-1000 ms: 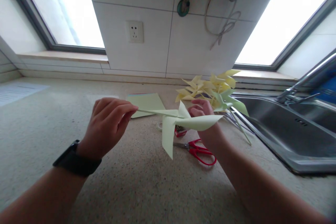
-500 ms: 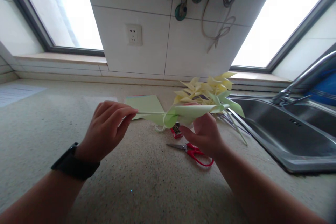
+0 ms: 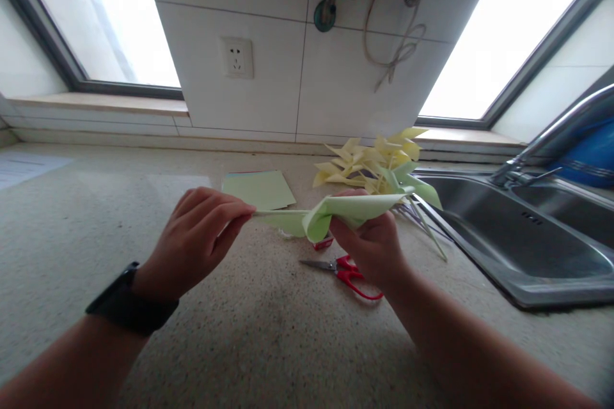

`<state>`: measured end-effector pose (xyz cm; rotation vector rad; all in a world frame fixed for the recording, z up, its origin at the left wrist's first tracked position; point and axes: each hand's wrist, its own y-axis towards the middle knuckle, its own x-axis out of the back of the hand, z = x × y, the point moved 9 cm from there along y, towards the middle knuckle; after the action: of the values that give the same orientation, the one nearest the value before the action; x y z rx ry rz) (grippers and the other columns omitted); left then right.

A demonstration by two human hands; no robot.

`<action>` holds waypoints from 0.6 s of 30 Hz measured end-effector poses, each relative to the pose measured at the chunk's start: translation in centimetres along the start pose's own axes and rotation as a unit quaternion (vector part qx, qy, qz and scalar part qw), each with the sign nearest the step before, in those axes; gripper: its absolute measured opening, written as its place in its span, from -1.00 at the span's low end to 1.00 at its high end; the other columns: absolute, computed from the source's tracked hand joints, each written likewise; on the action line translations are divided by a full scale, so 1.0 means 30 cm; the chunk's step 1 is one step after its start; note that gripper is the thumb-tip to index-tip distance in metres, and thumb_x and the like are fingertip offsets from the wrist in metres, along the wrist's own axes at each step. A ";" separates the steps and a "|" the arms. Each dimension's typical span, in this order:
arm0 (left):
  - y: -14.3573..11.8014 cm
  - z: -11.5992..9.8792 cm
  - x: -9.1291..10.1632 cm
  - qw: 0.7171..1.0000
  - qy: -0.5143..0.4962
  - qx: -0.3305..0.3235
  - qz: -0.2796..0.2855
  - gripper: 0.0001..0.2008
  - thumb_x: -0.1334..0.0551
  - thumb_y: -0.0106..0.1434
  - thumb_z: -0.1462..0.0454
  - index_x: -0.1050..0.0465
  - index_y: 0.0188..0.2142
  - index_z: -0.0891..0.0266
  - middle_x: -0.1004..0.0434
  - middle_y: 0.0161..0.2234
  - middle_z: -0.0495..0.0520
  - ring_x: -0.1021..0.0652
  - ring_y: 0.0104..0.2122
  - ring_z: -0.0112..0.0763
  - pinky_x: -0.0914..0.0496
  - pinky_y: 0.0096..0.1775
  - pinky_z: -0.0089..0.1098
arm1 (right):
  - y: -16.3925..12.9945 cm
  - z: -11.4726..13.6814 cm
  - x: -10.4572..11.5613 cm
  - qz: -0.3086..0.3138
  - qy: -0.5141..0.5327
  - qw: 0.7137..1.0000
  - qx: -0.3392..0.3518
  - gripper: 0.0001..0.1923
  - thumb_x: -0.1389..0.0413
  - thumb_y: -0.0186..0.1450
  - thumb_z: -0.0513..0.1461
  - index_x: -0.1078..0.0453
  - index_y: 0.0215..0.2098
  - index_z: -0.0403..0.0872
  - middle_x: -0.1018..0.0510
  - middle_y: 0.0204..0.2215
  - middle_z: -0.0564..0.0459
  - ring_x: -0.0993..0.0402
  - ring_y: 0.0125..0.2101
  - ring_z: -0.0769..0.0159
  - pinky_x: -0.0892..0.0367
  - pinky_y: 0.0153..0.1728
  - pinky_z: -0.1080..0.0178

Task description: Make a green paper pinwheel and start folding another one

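Observation:
A light green paper pinwheel [image 3: 364,208] is held up between both hands, seen nearly edge-on with its blades curled. My left hand [image 3: 204,233] is closed, its thumb and fingertips pinching the thin left edge of the pinwheel. Around the right part, my right hand [image 3: 374,239] is closed, thumb in front and fingers partly hidden behind the paper. Below the hands lie red-handled scissors [image 3: 343,270], right of centre. A small red box [image 3: 323,243] shows partly beneath the pinwheel, beside a small whitish ring-like item mostly covered by the paper.
Green paper sheets [image 3: 259,188] lie stacked behind my left hand. Several yellow pinwheels [image 3: 369,160] and a green pinwheel on a stick [image 3: 412,182] lie at the back right. A metal sink [image 3: 551,249] with a faucet [image 3: 522,166] borders the right. A printed sheet [image 3: 29,167] lies far left.
The pinwheel has tilted slightly in my hands, and my right thumb now presses onto its curled blade. The red box is more covered. The whole view has shifted a little.

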<state>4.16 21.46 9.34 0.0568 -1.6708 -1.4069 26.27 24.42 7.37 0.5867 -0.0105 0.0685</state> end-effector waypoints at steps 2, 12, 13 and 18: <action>0.000 -0.003 -0.002 1.000 -0.006 -0.001 0.003 -0.82 -0.28 0.33 0.38 -0.42 -0.09 0.21 -0.59 -0.24 0.09 -0.51 -0.25 -0.24 -0.40 -0.16 -0.18 | 0.001 -0.010 0.004 -0.009 0.013 1.000 -0.014 -0.86 -0.28 0.18 -0.29 -0.44 -0.30 0.00 -0.51 -0.48 0.19 -0.42 -0.57 0.45 -0.44 -0.55 0.35; 0.002 -0.012 -0.029 0.998 -0.046 0.006 0.032 -0.83 -0.28 0.34 0.36 -0.42 -0.09 0.18 -0.57 -0.26 0.05 -0.50 -0.25 -0.27 -0.41 -0.15 -0.18 | 0.005 -0.047 0.037 -0.041 0.054 0.998 0.000 -0.80 -0.32 0.16 -0.30 -0.54 -0.26 0.09 -0.65 -0.33 0.16 -0.58 -0.34 0.34 -0.57 -0.26 0.22; 0.001 -0.014 -0.031 0.998 -0.049 0.005 0.034 -0.83 -0.28 0.34 0.36 -0.42 -0.09 0.18 -0.57 -0.26 0.05 -0.50 -0.26 -0.28 -0.42 -0.15 -0.18 | 0.005 -0.049 0.039 -0.040 0.055 0.998 0.001 -0.80 -0.32 0.17 -0.29 -0.55 -0.24 0.09 -0.65 -0.32 0.16 -0.58 -0.33 0.34 -0.57 -0.26 0.22; -0.002 -0.013 -0.043 0.997 -0.057 0.007 0.050 -0.82 -0.28 0.33 0.37 -0.41 -0.08 0.18 -0.57 -0.26 0.06 -0.49 -0.26 -0.27 -0.42 -0.16 -0.18 | 0.010 -0.055 0.042 -0.037 0.058 0.998 0.003 -0.82 -0.33 0.20 -0.27 -0.55 -0.23 0.11 -0.64 -0.32 0.17 -0.58 -0.32 0.35 -0.57 -0.23 0.21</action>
<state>5.12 21.86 8.50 -0.0985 -1.7526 -1.3448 27.48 25.65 6.20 0.5880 0.1243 0.0311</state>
